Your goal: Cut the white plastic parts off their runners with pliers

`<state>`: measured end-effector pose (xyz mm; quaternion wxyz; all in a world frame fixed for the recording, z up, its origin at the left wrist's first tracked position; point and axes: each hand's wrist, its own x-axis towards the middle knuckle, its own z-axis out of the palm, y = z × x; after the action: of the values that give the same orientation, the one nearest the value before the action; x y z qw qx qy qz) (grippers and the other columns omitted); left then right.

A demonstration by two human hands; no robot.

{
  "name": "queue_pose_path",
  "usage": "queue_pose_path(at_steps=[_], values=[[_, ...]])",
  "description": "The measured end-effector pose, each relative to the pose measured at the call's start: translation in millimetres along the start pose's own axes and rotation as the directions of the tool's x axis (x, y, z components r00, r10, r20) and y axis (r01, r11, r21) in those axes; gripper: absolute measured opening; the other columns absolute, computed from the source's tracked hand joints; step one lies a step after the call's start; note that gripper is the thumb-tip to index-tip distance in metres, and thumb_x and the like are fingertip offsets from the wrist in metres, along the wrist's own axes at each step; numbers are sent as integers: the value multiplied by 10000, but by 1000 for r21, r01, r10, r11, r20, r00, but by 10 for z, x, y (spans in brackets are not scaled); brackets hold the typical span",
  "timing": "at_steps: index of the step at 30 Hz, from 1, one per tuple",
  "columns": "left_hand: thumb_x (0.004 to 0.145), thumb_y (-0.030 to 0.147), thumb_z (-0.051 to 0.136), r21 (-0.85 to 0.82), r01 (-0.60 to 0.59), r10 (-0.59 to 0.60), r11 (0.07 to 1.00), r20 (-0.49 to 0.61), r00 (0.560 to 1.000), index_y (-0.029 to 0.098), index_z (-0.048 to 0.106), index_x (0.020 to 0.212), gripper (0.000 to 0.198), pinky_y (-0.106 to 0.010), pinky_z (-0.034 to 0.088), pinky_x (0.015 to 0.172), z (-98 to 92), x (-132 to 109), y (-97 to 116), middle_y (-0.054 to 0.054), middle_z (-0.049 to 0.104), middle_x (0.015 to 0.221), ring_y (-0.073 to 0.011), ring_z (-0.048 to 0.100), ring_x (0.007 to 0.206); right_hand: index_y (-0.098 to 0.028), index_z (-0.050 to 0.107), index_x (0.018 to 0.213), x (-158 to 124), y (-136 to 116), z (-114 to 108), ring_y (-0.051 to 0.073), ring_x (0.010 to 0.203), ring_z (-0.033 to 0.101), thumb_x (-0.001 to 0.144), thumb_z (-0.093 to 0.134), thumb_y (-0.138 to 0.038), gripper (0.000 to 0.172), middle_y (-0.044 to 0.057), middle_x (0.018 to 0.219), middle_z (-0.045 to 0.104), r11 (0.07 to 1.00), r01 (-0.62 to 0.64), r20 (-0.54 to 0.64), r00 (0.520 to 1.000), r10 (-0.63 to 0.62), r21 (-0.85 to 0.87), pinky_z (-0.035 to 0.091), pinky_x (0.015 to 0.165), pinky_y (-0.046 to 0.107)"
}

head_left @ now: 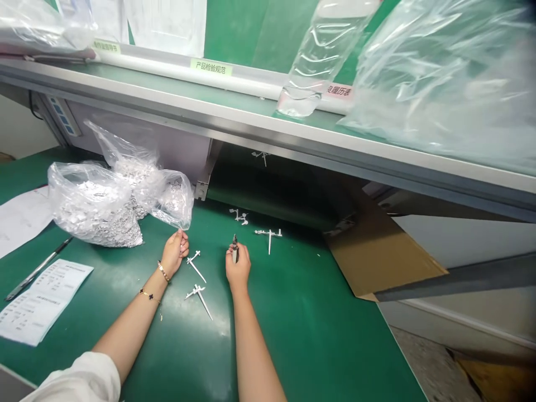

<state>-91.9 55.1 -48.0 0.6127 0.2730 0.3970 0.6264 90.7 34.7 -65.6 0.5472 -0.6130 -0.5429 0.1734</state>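
Hands held apart over green bench mat [288, 340]. Left hand [175, 254] pinched corner of clear bag of white plastic parts [94, 204], bag at 10 o'clock. Right hand [238, 269] gripped small tool [234, 248], maybe cutters. White plastic runners [197, 296] lay between, 5 o'clock from left hand.

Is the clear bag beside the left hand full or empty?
Full: the clear plastic bag bulges with small white parts, and its corner reaches the left hand.

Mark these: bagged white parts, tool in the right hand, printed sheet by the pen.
Plastic bag of white parts [94, 206], head view, middle of bag.
Small dark-tipped tool [235, 243], head view, its tip.
Printed sheet [42, 301], head view, middle of sheet.
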Motion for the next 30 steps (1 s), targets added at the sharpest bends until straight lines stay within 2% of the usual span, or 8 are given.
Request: queue_pose_path(at_steps=[3,6,11,15,18,22,25,30], values=[[784,649,425,342,-98,71,935,92,993,183,435,705,472,-154,177,352,-3,1,-75,92,257,515,-43,249,386,-168,560,921,69,56,-73,222,846,547,709,453,-242,249,99,904,547,993,-63,-182,982,44,-99,440,815,384],[779,656,393,547,-137,54,826,166,985,178,473,686,493,-183,222,373,-93,-26,-45,85,297,475,-57,274,381,-135,570,992,140,71,-120,258,923,530,690,453,-211,332,157,1023,507,965,-178,-339,935,104,-195,417,850,409],[799,526,462,742,-183,96,645,159,983,176,554,662,387,-216,305,467,-598,-377,276,64,378,455,-84,348,436,-152,593,1066,305,116,-195,359,1109,424,709,475,-223,383,202,1298,380,871,-369,-471,861,190,-323,329,901,523],[850,465,394,824,-192,173,534,116,978,186,551,650,377,-233,337,507,-1063,-889,519,53,388,466,-108,387,475,-166,626,1018,456,164,-227,392,1069,437,677,508,-217,365,205,1276,430,829,-405,-435,872,223,-386,318,846,569],[878,432,344,854,-196,210,482,105,972,186,552,652,393,-240,372,552,-1237,-1100,577,39,421,488,-122,443,526,-145,608,1065,538,198,-191,401,1081,433,675,506,-196,406,222,1211,481,813,-421,-429,871,239,-402,294,858,589],[894,383,336,870,-228,197,438,155,968,182,569,674,378,-253,410,672,-1280,-1078,566,6,532,615,-135,519,663,-121,609,1070,529,221,-162,410,1097,434,651,522,-189,434,227,1172,498,804,-433,-425,869,254,-407,282,886,601],[890,356,374,864,-271,153,425,226,962,183,586,677,346,-256,413,738,-1280,-1026,530,-8,577,700,-137,536,737,-134,629,1052,419,209,-216,367,1048,492,618,549,-199,447,182,1168,511,834,-395,-381,891,246,-386,322,914,563],[917,332,338,844,-312,126,436,286,950,181,626,754,364,-256,421,765,-1293,-1048,521,-24,599,758,-141,551,788,-124,620,1089,-84,125,-414,268,1013,543,632,577,-260,478,125,1141,534,918,-282,-300,934,195,-279,434,908,395]])
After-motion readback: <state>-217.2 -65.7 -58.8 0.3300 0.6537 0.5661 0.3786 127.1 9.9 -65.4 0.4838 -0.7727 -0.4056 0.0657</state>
